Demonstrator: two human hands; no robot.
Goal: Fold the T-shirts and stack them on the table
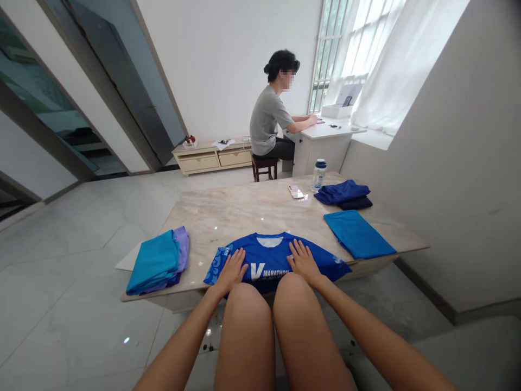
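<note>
A blue T-shirt (268, 254) with white "V MARATHON" lettering lies spread flat, front up, at the near edge of a low marble table (244, 209). My left hand (233, 268) rests open and flat on its left side, fingers spread. On the shirt's right side my right hand (303, 262) lies open and flat the same way. My bare knees sit just below the table edge and hide the shirt's lower hem.
A stack of folded teal and purple shirts (159, 260) lies at the table's left end, a folded blue shirt (358, 233) at the right, dark blue folded clothes (344, 194) behind it. A water bottle (319, 174) and phone (296, 191) stand at the far edge. A person (271, 122) sits at a white desk.
</note>
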